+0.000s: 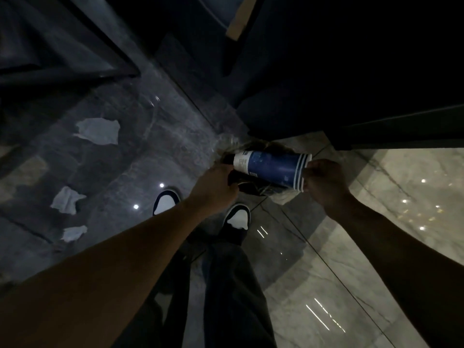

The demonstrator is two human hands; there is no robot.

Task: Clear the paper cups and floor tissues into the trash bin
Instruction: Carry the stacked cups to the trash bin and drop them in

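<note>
The blue paper cup (272, 170) carries small print on its white panel, too blurred to read.

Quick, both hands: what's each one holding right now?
Left hand: closed on the trash bin's dark liner edge.
Right hand: closed on the rim end of the blue paper cup.

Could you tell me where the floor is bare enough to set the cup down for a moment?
The pale floor right of the right hand looks bare. The dark floor on the left holds three tissues. Around the trash bin and shoes it is crowded.
</note>
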